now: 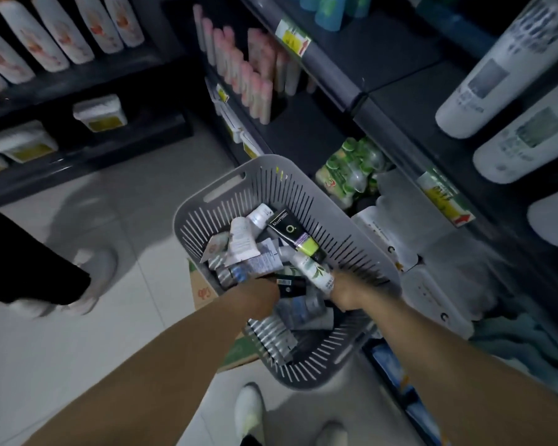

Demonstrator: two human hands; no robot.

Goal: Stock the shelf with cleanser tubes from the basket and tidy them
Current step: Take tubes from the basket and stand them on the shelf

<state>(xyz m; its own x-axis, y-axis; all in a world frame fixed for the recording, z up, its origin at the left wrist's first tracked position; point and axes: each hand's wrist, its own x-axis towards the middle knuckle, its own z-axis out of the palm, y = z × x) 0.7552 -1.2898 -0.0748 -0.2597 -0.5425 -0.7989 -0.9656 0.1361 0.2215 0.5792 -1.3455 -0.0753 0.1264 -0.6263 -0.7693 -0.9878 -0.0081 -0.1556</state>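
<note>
The grey basket (351, 239) is seen in the middle, a little towards 6 o'clock. It is heaped with cleanser tubes (242, 243), so the job is judged to be near its start, with many tubes left to be moved and tidied. A white tube with green leaves (314, 268) is held at its end by the right hand (347, 294), with the fingers curled round it. A small black tube (290, 286) is met by the left hand (264, 296). Its fingers are hidden, so a grip cannot be told. A dark gap is seen on the shelf (306, 130) at 1 o'clock, beside the pink tubes (255, 82) at 12 o'clock.
</note>
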